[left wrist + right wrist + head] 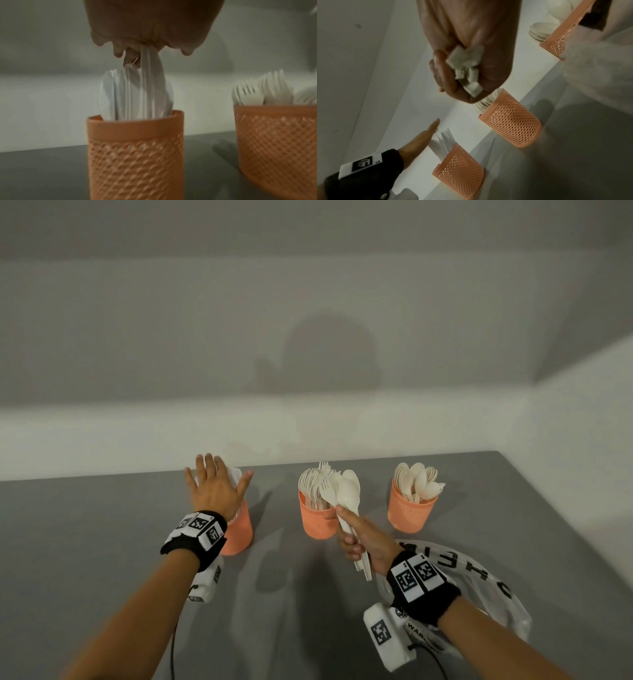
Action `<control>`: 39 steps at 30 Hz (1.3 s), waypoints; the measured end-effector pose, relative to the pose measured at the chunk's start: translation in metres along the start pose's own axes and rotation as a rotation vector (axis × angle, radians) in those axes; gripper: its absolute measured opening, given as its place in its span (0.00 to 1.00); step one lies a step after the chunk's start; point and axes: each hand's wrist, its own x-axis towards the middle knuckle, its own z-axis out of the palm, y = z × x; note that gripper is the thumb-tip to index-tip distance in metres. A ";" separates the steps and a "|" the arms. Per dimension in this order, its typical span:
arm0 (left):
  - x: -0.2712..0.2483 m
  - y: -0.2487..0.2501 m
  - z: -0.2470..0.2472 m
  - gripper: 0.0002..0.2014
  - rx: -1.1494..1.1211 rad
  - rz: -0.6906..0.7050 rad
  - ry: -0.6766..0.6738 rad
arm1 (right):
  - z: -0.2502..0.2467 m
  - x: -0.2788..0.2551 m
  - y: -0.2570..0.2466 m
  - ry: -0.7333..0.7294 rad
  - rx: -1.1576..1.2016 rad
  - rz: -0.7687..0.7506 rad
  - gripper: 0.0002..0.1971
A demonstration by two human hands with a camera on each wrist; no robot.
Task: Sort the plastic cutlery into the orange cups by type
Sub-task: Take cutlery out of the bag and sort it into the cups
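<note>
My right grip (356, 537) is curled tight round a bundle of cutlery (346, 501), pinching the handles together; from my wrist I see their square-cut ends (467, 67) poking out of the fist. Above my fingers the bundle fans into a fork head and two or three spoon bowls, though they overlap too much for a sure count. I hold it just in front of the middle cup (317, 520).

My left grip (215, 486) is spread flat, fingers straight and apart, palm down over the left cup (238, 534). From that wrist, thin flat white pieces (137, 94) stand in this cup and reach up to my fingers (130, 54); the blur keeps me from saying whether I touch them or what kind they are.

The counter (102, 525) is plain matte grey, set into a corner of pale bare walls (308, 302), with my shadow cast on the back one.

Three cups stand in a row, all orange plastic, round, with a smooth rim band above a mesh of small holes. The middle one is packed with forks (313, 481), the right cup (411, 513) with spoons (418, 481). All the cutlery is cream-white, smooth plastic.

One crumpled clear plastic bag (486, 583) with black lettering lies on the counter under my right wrist.
</note>
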 end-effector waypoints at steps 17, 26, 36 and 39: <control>-0.104 0.133 -0.008 0.22 -1.044 -0.113 -0.251 | 0.013 -0.016 0.005 0.020 0.019 -0.024 0.14; -0.115 0.145 -0.021 0.12 -1.281 -0.144 -0.222 | -0.007 -0.028 0.011 0.141 0.136 -0.058 0.14; -0.134 0.165 -0.008 0.13 -1.261 -0.117 -0.337 | -0.009 -0.038 0.002 0.028 0.230 0.012 0.15; -0.135 0.168 -0.012 0.12 -1.275 -0.127 -0.369 | -0.008 -0.042 -0.001 0.027 0.235 0.006 0.14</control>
